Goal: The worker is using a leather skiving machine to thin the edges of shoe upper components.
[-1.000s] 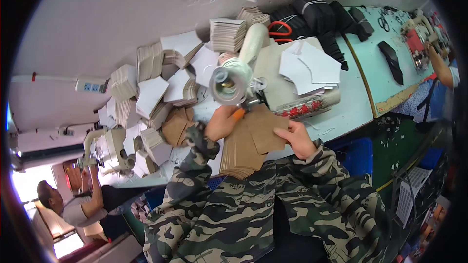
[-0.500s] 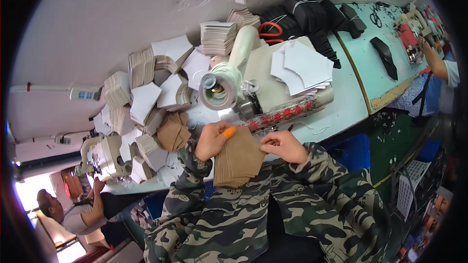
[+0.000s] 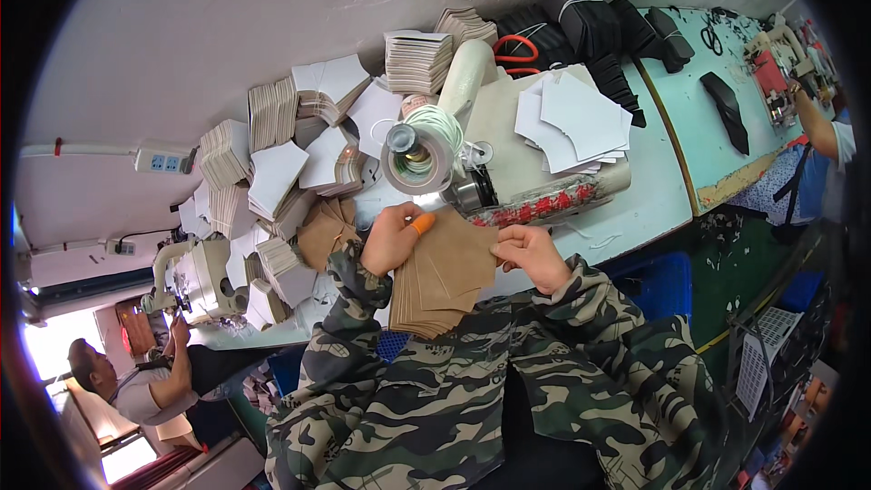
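A fanned stack of brown, card-like cut pieces [image 3: 434,295] hangs over my lap in front of the machine. My left hand [image 3: 390,240] grips the stack at its upper left, an orange cover [image 3: 423,223] on one fingertip. With thumb and finger pinched, my right hand [image 3: 533,256] holds the right edge of the top brown piece [image 3: 467,249], which is shifted up from the others. Its upper end reaches the sewing machine [image 3: 553,204], whose needle area is hidden.
White cut pieces [image 3: 581,118] lie on the machine. Bundled pale stacks [image 3: 272,118] and loose brown pieces [image 3: 325,231] stand to the left. Tied black bundles [image 3: 581,23] and red-handled scissors [image 3: 517,47] are at the back. Co-workers sit left [image 3: 150,381] and right [image 3: 821,132].
The top brown piece has moved up and away from the stack toward the machine, with my right hand at its edge. My left hand and the stack have risen slightly.
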### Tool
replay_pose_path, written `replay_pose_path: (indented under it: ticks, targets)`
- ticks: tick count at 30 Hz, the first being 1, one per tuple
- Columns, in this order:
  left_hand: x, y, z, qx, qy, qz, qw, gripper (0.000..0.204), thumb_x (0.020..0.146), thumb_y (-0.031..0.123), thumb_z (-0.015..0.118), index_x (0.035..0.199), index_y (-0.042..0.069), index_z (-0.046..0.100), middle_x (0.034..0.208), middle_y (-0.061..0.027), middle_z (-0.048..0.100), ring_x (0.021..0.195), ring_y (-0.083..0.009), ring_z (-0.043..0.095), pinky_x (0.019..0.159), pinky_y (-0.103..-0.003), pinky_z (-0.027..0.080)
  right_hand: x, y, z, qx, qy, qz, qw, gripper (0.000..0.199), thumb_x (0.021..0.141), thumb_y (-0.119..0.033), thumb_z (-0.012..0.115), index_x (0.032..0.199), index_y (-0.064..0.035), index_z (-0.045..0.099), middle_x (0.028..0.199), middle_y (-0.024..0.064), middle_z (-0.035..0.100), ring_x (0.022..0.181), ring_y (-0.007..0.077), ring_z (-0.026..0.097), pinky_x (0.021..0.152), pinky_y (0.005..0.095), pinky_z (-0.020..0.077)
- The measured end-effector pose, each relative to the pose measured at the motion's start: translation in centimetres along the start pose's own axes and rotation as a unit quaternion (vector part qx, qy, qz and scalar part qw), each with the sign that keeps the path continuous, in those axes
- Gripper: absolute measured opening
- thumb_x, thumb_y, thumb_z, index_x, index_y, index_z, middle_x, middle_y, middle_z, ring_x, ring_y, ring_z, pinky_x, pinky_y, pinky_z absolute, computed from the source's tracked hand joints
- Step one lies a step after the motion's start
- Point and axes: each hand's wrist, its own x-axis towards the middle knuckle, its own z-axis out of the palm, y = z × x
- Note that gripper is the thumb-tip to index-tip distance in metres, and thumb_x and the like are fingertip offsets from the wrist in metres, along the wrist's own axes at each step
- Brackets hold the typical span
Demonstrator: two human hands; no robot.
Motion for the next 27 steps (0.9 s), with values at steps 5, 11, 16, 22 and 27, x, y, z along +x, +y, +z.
replay_pose_path:
  ticks: [5,11,16,22,27]
  targets:
    - [1.3,0.0,0.7,-0.032,0.009,0.059,0.998,0.021,0.093,0.019,0.061,0.087,-0.002,0.062,0.072,0.0009,0.059,0.065,-0.0036,0.049,0.058,-0.022,0.042,-0.5,-0.1,0.1,0.077,0.031,-0.045,0.996,0.024,0.086,-0.011,0.066,0.106,0.0026,0.064,0.09,0.0032,0.069,0.076,0.0097,0.062,0.067,0.0241,0.0478]
    - [-1.0,0.1,0.5,-0.165,-0.151,-0.001,0.975,0.014,0.092,0.013,0.062,0.094,-0.001,0.064,0.081,0.0029,0.061,0.073,-0.0043,0.052,0.066,-0.021,0.043,-3.7,-12.6,-3.5,-0.473,0.295,-0.493,0.668,0.028,0.077,0.0,0.066,0.105,-0.0007,0.065,0.094,0.0127,0.065,0.085,0.0303,0.06,0.073,0.0367,0.0476]
    - [0.1,1.0,0.8,-0.055,-0.029,-0.005,0.998,0.014,0.093,0.016,0.06,0.091,0.002,0.064,0.076,0.0022,0.059,0.069,-0.0016,0.05,0.059,-0.019,0.04,-2.5,-7.4,-4.1,-0.464,0.219,-0.345,0.786,0.026,0.076,-0.016,0.073,0.098,-0.0032,0.066,0.086,0.0108,0.066,0.08,0.0281,0.062,0.074,0.0365,0.0474]
    - [1.5,0.1,0.6,0.032,0.036,0.062,0.997,0.018,0.09,0.015,0.06,0.09,-0.003,0.062,0.067,-0.0027,0.057,0.065,-0.0088,0.049,0.06,-0.027,0.042,-1.0,0.0,-1.2,-0.088,-0.038,-0.011,0.995,0.027,0.089,-0.022,0.067,0.103,0.0013,0.066,0.095,0.0061,0.069,0.085,0.012,0.063,0.076,0.0267,0.0486]
    - [2.5,3.1,0.6,0.034,0.006,0.091,0.995,0.022,0.091,0.018,0.06,0.095,-0.002,0.065,0.069,-0.0085,0.06,0.065,-0.011,0.05,0.061,-0.03,0.043,-2.0,0.3,0.1,0.146,0.017,-0.005,0.989,0.025,0.091,-0.015,0.063,0.108,0.0027,0.066,0.099,0.0059,0.069,0.087,0.0123,0.062,0.076,0.0266,0.0488]
